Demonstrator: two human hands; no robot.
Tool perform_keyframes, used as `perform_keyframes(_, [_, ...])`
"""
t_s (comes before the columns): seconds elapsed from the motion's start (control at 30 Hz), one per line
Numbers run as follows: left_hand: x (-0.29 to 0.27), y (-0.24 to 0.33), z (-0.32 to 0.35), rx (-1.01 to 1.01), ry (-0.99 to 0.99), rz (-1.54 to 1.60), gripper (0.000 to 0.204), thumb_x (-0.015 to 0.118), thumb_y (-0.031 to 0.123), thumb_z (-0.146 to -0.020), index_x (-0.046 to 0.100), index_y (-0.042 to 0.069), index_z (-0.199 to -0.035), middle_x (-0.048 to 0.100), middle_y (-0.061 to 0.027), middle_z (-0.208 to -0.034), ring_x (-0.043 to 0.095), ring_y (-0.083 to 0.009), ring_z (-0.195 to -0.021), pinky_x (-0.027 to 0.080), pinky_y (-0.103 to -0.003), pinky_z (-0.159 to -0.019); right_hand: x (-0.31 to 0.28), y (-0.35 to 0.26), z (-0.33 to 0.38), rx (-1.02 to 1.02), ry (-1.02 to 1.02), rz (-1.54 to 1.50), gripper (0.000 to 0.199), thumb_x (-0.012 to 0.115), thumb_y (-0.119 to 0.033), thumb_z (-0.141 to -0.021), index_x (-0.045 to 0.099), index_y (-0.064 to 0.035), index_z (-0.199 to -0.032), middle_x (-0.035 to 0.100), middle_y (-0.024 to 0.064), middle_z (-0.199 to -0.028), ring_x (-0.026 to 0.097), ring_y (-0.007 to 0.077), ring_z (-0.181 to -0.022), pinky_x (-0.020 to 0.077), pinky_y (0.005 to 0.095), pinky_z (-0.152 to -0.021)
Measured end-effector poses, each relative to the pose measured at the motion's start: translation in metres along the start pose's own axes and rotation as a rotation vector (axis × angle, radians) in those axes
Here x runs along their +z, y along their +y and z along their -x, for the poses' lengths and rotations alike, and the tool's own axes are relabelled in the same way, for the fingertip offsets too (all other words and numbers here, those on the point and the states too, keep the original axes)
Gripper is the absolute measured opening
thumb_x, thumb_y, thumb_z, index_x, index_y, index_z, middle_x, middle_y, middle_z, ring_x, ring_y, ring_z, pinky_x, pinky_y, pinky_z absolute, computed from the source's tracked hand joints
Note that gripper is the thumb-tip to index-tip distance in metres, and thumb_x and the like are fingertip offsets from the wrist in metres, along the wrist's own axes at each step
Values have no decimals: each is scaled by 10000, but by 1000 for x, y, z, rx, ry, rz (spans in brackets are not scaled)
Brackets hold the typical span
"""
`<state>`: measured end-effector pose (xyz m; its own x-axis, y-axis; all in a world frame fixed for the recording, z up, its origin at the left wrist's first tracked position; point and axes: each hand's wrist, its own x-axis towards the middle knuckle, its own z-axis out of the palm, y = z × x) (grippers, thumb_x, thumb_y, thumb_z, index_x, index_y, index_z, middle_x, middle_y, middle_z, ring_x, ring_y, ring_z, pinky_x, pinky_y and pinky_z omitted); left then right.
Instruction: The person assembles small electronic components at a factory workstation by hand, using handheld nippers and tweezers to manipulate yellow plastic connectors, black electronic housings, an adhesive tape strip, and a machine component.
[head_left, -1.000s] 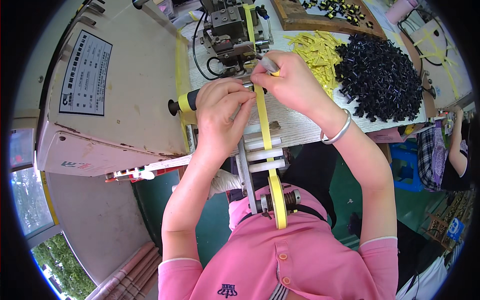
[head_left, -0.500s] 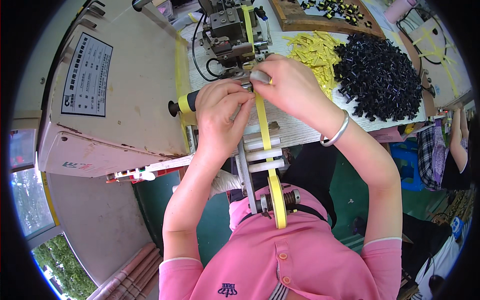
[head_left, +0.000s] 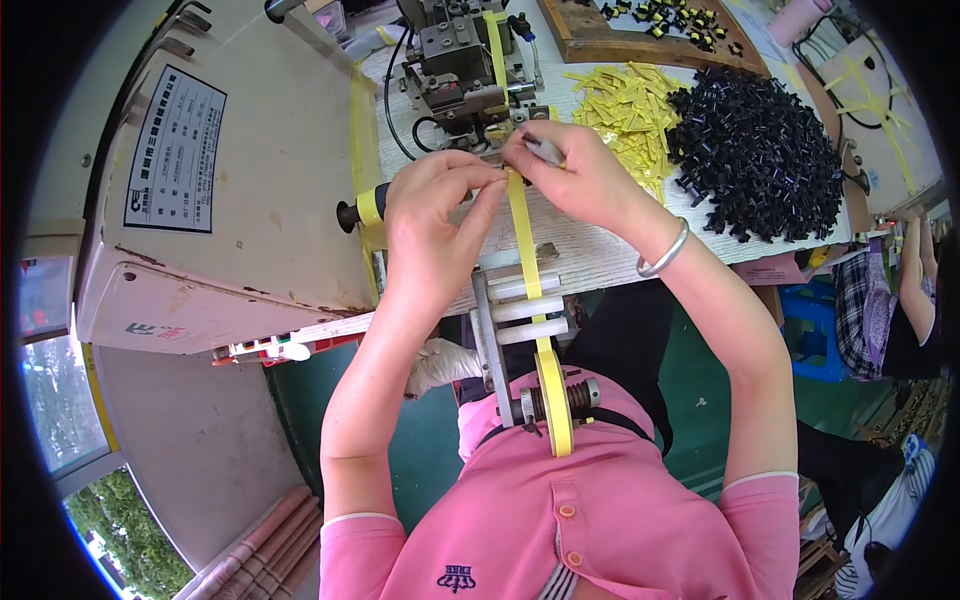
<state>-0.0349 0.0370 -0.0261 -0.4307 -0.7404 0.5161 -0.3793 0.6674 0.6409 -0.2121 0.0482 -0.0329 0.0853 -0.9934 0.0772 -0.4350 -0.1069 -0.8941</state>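
A yellow strap [head_left: 527,262] runs from a roller guide [head_left: 520,310] at the table's front edge up to a small grey machine [head_left: 462,62]. My left hand [head_left: 435,215] pinches the strap near the machine's mouth. My right hand [head_left: 575,175] meets it from the right, holding a small grey tool [head_left: 545,150] against the strap's upper end. A silver bangle [head_left: 665,255] circles my right wrist.
A heap of black plastic parts [head_left: 760,150] and a pile of cut yellow strap pieces [head_left: 625,105] lie to the right on the white table [head_left: 600,250]. A large beige machine housing [head_left: 220,180] stands at left. A wooden tray [head_left: 640,30] sits behind. Another person [head_left: 905,300] sits far right.
Both hands have shifted slightly closer together over the strap; the right hand with the grey tool has come down toward the left hand's fingertips.
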Motion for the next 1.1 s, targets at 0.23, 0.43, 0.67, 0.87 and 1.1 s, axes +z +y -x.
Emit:
perform_keyframes(0.23, [0, 5, -7, -108, -30, 82, 69, 683, 32, -734, 660, 13, -796, 632, -86, -831, 604, -265, -812, 444, -361, -750, -2, -8, 14, -89, 207, -8, 135, 612, -128, -869, 615, 3, -900, 581, 53, -843, 563, 130, -618, 456, 287, -547])
perform_keyframes(0.43, [0, 2, -5, -14, -25, -1, 117, 695, 37, -699, 660, 27, -810, 631, -78, -846, 599, -267, -825, 438, -369, -743, 1, -33, 19, -315, 178, 153, 115, 673, -20, -764, 603, -24, -856, 561, 86, -818, 570, 227, -747, 452, 301, -665])
perform_keyframes(0.67, [7, 3, -6, -26, 4, 10, 106, 700, 38, -704, 661, 39, -803, 633, -75, -831, 603, -263, -791, 445, -367, -704, 1, -16, 22, -337, 238, 37, 76, 666, -30, -787, 601, -10, -822, 570, 68, -772, 557, 170, -720, 435, 277, -652])
perform_keyframes(0.87, [8, 4, -20, 42, 18, 41, 80, 700, 59, -715, 650, 26, -768, 636, -81, -790, 617, -258, -708, 463, -337, -589, 1, -12, 22, -265, 291, -206, 69, 650, -63, -837, 611, -7, -827, 560, 5, -757, 483, 76, -662, 389, 223, -604])
perform_keyframes(1.1, [10, 1, -14, -55, -75, 50, 49, 680, 46, -727, 642, 24, -749, 650, -84, -779, 625, -261, -749, 463, -354, -627, 4, -10, 34, 127, 325, -540, 88, 630, -108, -879, 599, -26, -873, 525, -28, -677, 434, 25, -527, 339, 181, -466])
